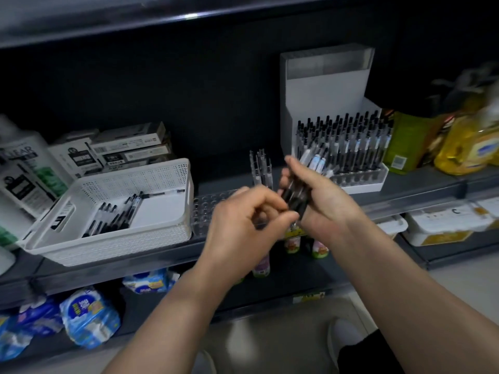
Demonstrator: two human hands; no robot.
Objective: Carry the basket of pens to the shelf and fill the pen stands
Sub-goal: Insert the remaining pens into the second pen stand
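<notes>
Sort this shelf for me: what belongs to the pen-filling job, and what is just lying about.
Job: white basket, loose pens in it, bundle of pens in the right hand, left hand pinching it, clear stand, full white stand.
Lying about: shampoo bottle, yellow bottles, blue packs, small bottles below.

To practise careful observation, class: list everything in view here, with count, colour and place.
basket: one, white, shelf left
loose pens: several, black, in basket
tall stand: one, white, shelf right, packed with pens
clear stand: one, shelf centre, few pens at back
boxes: several, white-grey, behind basket
bottles: several, yellow, far right
packs: several, blue, lower shelf left
bunch of pens: one, black, in right hand
left hand: one, pinching bunch's lower end
right hand: one, gripping bunch
</notes>
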